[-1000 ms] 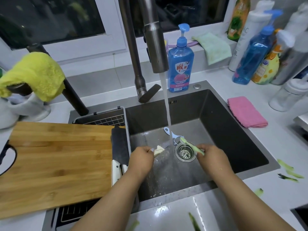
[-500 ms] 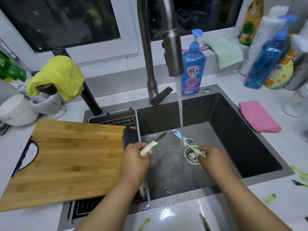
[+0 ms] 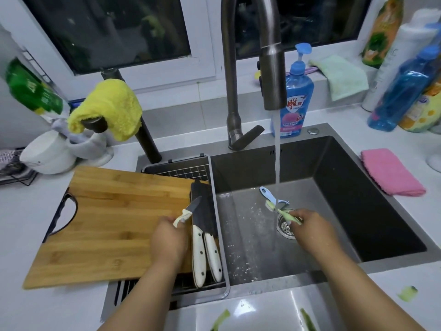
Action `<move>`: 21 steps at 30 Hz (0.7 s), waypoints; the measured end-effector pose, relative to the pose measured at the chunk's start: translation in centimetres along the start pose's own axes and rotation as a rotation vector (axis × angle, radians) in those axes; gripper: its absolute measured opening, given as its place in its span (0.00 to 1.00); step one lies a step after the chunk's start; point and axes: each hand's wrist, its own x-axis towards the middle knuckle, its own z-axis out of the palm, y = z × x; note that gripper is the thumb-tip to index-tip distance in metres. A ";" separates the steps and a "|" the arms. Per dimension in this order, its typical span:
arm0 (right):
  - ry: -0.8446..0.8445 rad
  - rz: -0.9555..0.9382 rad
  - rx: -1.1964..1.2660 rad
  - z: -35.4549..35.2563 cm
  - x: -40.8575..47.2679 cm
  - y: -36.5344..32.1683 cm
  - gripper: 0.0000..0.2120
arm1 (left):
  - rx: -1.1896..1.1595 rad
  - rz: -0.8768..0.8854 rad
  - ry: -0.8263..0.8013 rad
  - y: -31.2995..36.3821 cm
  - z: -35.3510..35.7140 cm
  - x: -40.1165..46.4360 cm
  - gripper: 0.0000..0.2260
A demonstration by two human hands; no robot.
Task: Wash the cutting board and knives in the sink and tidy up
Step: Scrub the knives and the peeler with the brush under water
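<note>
Head view: the small knife (image 3: 188, 212) is held by its pale handle in the left hand (image 3: 168, 240), fingers curled round it, above the drying rack (image 3: 222, 286) beside two large knives (image 3: 205, 237) laid there. The cutting board (image 3: 114, 225) lies across the rack and counter, apparently unwashed. The right hand (image 3: 310, 231) pinches a green brush (image 3: 281, 212) over the sink (image 3: 358, 206); water runs. Judged roughly midway: board, blue peeler (image 3: 268, 194) and counter scraps (image 3: 408, 292) remain.

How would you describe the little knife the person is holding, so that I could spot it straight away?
Start at the dark sink under the running tap, then look to the wire rack on its left side. Two big knives with white riveted handles lie there. The small knife is gripped in the left hand just above them: much shorter, with a pale handle and a pointed dark blade.
</note>
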 end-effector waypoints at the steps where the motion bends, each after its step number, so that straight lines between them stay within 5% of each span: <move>1: -0.002 0.002 0.003 -0.1 0.0 0.1 0.09 | 0.070 0.006 -0.006 -0.2 0.1 0.0 0.13; 7: 0.007 0.031 0.048 -0.8 0.5 1.0 0.10 | 0.459 0.119 0.034 0.8 0.1 -0.5 0.11; 11: 0.014 0.070 0.041 -1.3 1.1 2.1 0.13 | 0.292 0.312 0.126 4.5 1.3 -1.5 0.12; 16: -0.003 0.117 0.023 -2.1 2.3 3.5 0.13 | 0.035 0.501 -0.169 9.2 6.4 -2.0 0.06; 21: -0.076 0.177 0.004 -2.2 5.4 4.6 0.12 | -0.107 0.139 -0.605 11.0 13.1 -0.8 0.07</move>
